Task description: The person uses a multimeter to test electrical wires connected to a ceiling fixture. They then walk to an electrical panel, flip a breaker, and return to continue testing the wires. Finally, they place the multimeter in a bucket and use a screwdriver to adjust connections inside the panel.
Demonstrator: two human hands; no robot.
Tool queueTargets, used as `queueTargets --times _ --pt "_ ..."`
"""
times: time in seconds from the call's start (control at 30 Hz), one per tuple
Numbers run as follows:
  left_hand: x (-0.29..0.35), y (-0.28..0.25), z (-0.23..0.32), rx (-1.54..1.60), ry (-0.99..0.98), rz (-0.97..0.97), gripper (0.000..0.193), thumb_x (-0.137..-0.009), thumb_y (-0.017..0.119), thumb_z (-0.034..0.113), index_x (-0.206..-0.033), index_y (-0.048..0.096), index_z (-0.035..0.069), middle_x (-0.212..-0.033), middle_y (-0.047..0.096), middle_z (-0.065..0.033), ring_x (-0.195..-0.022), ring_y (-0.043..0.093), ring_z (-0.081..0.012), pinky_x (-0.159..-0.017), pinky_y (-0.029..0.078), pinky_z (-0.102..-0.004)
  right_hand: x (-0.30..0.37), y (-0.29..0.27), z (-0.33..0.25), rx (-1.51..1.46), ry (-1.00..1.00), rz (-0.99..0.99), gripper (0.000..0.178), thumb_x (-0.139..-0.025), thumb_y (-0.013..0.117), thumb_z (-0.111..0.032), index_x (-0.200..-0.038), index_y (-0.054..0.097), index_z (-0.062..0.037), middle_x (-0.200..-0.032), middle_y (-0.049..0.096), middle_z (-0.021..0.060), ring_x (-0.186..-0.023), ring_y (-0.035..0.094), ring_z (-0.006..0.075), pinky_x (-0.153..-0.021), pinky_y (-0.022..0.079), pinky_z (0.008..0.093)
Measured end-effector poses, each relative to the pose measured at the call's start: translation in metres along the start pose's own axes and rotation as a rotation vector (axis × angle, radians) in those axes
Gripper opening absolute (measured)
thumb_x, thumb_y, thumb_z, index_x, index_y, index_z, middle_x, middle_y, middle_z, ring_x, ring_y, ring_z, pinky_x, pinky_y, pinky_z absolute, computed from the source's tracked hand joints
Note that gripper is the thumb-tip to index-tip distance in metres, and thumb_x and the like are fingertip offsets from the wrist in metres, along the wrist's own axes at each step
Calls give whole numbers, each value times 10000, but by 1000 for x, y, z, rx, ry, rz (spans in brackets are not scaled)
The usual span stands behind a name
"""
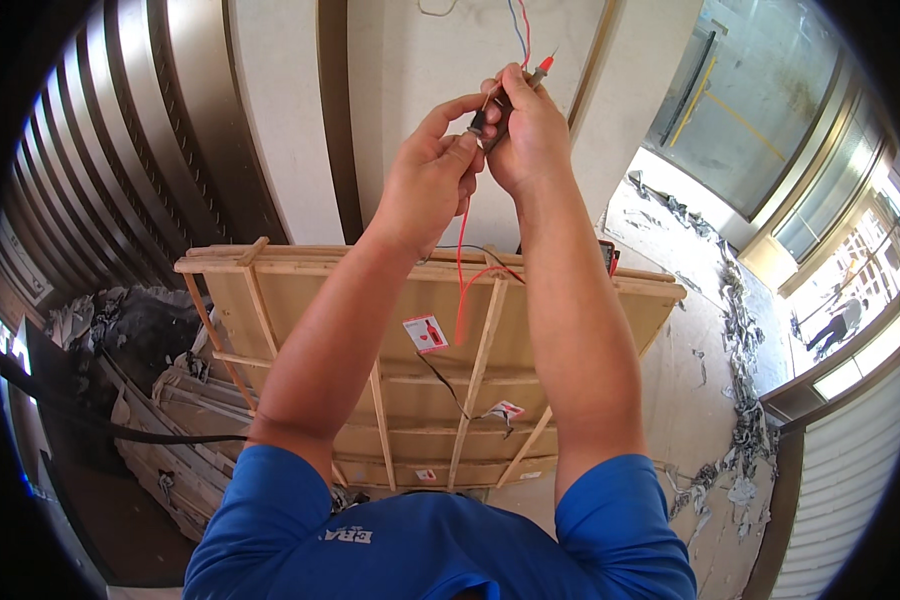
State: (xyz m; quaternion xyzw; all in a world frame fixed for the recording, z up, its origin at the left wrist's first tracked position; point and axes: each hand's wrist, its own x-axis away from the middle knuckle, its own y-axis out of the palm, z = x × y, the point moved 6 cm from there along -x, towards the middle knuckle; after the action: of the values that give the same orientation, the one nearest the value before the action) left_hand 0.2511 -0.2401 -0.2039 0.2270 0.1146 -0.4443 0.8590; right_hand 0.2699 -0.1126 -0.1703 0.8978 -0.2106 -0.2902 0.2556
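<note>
Both my arms reach up and forward, and my hands meet near the pale wall panel. Pinched in the fingers of my left hand point(432, 178) is a black test probe point(477, 123). My right hand point(532, 140) is closed round a second test probe point(541, 72), whose red tip end points up and away. Thin red and blue wires point(523, 30) hang from above to my right fingers; whether the probes touch bare wire is too small to tell. A red test lead point(463, 250) hangs below my hands. Behind my right forearm, a dark meter point(608, 256) is partly hidden.
A wooden-framed crate point(420, 262) stands right below my forearms, with small cards and a dark cord on it. Left are dark metal slats point(140, 110) and stacked strips point(195, 400). Torn grey scraps point(740, 380) litter the floor at right. A person point(842, 322) is far right.
</note>
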Motion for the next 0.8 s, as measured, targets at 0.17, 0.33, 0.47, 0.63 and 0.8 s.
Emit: queueTargets --times 0.17,0.33,0.47,0.63,0.8 --pt "-2 1 -5 106 8 0 400 -1081 471 117 -1480 495 131 -840 541 22 -569 328 -39 -495 257 -210 -2 1 2 -37 -13 -5 183 -1077 568 -241 -974 546 -91 -832 585 35 -652 470 122 -561 375 285" --pt "-2 -1 -7 214 -29 -10 394 -1093 464 124 -1486 489 132 -876 542 10 -570 332 -40 -486 259 -205 -4 1 8 -41 -18 -31 182 -1083 557 -247 -993 530 -92 -822 575 32 -640 459 116 -556 381 283" --pt "-3 2 -6 297 -45 -18 387 -1095 467 126 -1482 490 130 -883 534 11 -571 335 -40 -485 259 -205 -2 4 5 9 -69 -25 183 -1087 553 -254 -1014 519 -90 -813 569 29 -631 462 117 -553 397 291" --pt "-6 -1 -3 197 -35 15 377 -1082 495 141 -1457 502 103 -875 558 9 -568 343 -40 -491 247 -209 -1 6 0 85 -131 -20 191 -1085 557 -255 -1008 520 -83 -798 568 31 -621 479 124 -547 406 296" --pt "-10 -11 7 -10 -50 -10 353 -1061 520 144 -1403 544 60 -862 581 4 -567 350 -38 -494 243 -217 -2 2 -9 231 -135 -93 204 -1082 554 -250 -984 530 -73 -795 582 43 -599 511 142 -533 437 316"
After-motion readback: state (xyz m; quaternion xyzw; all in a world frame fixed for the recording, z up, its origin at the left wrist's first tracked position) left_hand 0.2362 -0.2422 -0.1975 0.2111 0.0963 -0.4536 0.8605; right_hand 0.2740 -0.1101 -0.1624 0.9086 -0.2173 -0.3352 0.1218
